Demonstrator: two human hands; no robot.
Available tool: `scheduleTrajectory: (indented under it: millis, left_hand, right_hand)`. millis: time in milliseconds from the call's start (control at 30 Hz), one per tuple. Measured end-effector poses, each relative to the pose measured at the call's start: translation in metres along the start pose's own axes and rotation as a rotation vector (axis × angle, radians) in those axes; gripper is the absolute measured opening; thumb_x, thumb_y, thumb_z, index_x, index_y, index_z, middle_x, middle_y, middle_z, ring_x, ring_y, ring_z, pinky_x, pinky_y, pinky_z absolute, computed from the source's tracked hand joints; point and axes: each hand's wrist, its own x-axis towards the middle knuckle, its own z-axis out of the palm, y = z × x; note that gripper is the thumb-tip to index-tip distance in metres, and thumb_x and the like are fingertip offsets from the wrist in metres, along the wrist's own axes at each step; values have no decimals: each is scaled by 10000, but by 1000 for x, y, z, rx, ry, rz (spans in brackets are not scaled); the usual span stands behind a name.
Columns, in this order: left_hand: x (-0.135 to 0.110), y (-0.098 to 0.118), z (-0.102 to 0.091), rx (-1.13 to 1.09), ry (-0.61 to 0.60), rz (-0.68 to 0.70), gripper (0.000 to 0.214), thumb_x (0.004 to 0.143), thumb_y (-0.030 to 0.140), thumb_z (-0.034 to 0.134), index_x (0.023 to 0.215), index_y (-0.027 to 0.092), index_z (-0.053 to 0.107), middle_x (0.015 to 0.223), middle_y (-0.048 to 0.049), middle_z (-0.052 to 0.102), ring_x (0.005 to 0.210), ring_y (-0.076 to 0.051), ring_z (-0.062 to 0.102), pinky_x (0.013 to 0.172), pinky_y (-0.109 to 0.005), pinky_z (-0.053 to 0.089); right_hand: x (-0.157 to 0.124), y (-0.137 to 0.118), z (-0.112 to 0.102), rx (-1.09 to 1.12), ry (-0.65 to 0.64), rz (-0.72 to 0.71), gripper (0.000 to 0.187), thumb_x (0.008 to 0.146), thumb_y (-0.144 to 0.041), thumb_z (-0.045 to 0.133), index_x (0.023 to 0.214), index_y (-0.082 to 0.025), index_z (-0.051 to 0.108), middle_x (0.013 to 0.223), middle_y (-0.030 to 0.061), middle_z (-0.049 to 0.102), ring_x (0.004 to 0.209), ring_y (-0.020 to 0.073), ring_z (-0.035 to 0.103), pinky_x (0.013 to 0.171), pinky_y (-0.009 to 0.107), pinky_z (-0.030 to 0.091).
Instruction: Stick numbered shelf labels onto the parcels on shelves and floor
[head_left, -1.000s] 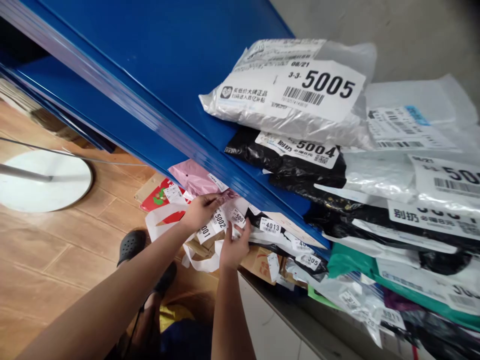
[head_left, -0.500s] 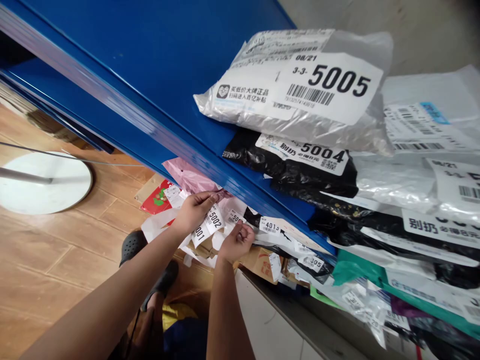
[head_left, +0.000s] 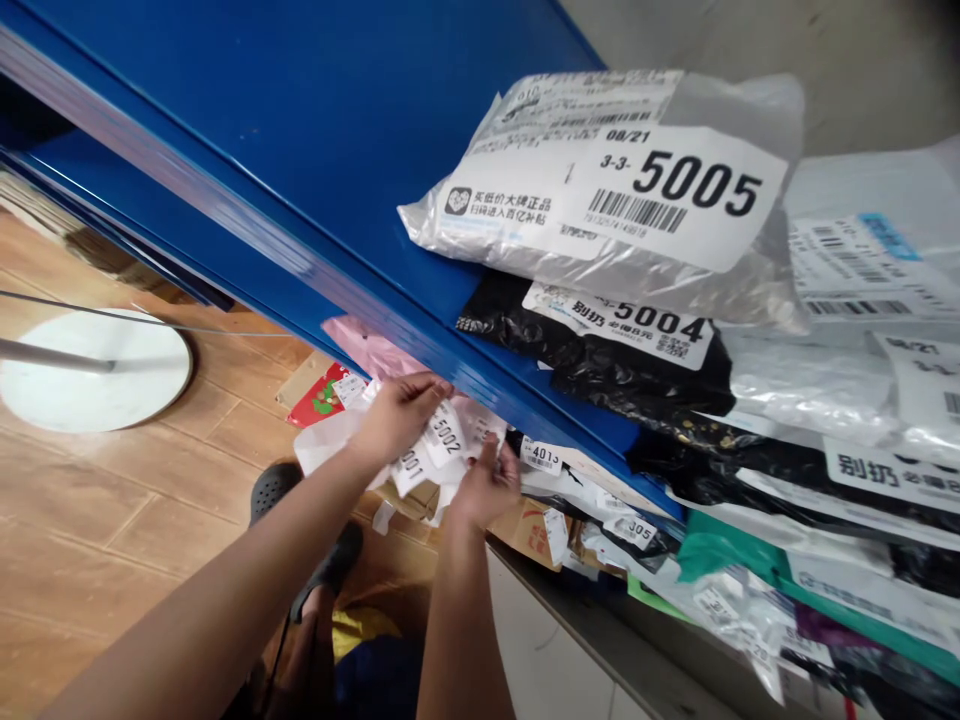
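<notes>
My left hand [head_left: 397, 412] is closed in a pinch at the top edge of white paper labels, just below the blue shelf's edge. A label printed 5002 [head_left: 445, 436] hangs beside its fingers, with another label ending in 001 [head_left: 410, 468] below. To the right, my right hand [head_left: 484, 488] is closed, thumb and fingers at a third white label [head_left: 487, 436], whose number is blurred and partly covered. Behind the hands, a pink plastic parcel [head_left: 367, 347] lies on the lower level, partly hidden by the shelf edge.
A blue metal shelf [head_left: 300, 130] bears a clear-white parcel bag marked 5005 [head_left: 600, 200] and a black bag marked 5004 [head_left: 517, 320]. More parcels lie below at right, including one labelled 4013 [head_left: 541, 455]. A round white stand base [head_left: 97, 375] rests on the floor.
My right hand has moved slightly up and right, its thumb now over the third label. The left hand has shifted a little to the right, with the labels.
</notes>
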Motion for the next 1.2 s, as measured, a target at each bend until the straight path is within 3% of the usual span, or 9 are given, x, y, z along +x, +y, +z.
scheduleTrajectory:
  millis: [133,267,367,500,600,733,800,967,1200]
  left_hand:
    - [-1,-10,47,169,-41,63,194,795,214,536,654,180,665,665,-41,630,682,-186,592,669,-301,479]
    - [0,-29,70,242,-167,82,115,766,172,626,787,208,732,770,-49,694,813,-222,631,779,-332,502]
    - [-5,-40,61,215,-260,107,169,741,236,709,908,242,738,880,-36,712,884,-207,641,797,-295,512]
    - [-23,-46,45,69,-93,119,242,764,430,702,829,197,713,870,-59,686,861,-201,617,777,-297,474]
    - [-37,-50,49,-107,30,-30,368,731,509,697,607,183,580,586,15,548,568,-131,485,560,-261,381]
    - [-47,-63,63,-307,209,-121,367,718,457,699,594,195,475,519,70,401,507,-93,352,491,-232,290]
    - [-50,-70,64,-386,221,-113,299,721,393,711,645,190,505,568,63,455,543,-91,398,528,-219,333]
    - [-57,-79,48,-470,-86,-129,172,778,332,674,835,172,650,770,-13,663,692,-131,579,640,-225,457]
    - [-62,-79,31,-436,-79,-130,211,823,373,644,765,174,610,638,23,600,550,-89,508,529,-195,415]
  right_hand:
    - [25,-25,-7,72,138,-168,308,689,-469,649,714,-165,608,702,90,685,727,263,664,615,362,542]
    - [42,-15,-14,87,184,-128,331,625,-480,680,705,-170,595,705,80,672,659,245,642,596,384,552]
    - [44,-2,-27,87,151,-58,376,598,-459,713,798,-155,620,748,74,674,624,213,633,520,336,551]
    - [31,-1,-57,33,124,29,405,674,-484,683,897,-149,635,876,91,675,659,166,603,458,239,488]
    - [16,-4,-79,12,-208,128,463,712,-572,638,892,-148,678,855,88,683,585,132,540,415,216,423]
    - [2,0,-92,-95,-621,127,393,632,-467,774,862,-153,725,675,45,674,479,99,472,412,212,379]
    - [0,3,-91,-113,-639,82,310,670,-422,765,832,-161,726,634,28,662,460,82,443,420,207,363]
    - [6,3,-76,-45,-598,66,316,667,-436,760,826,-176,677,687,23,685,441,69,440,412,199,356]
    - [10,-21,-62,-28,-595,50,461,616,-405,797,986,-183,633,883,50,688,522,87,524,448,206,394]
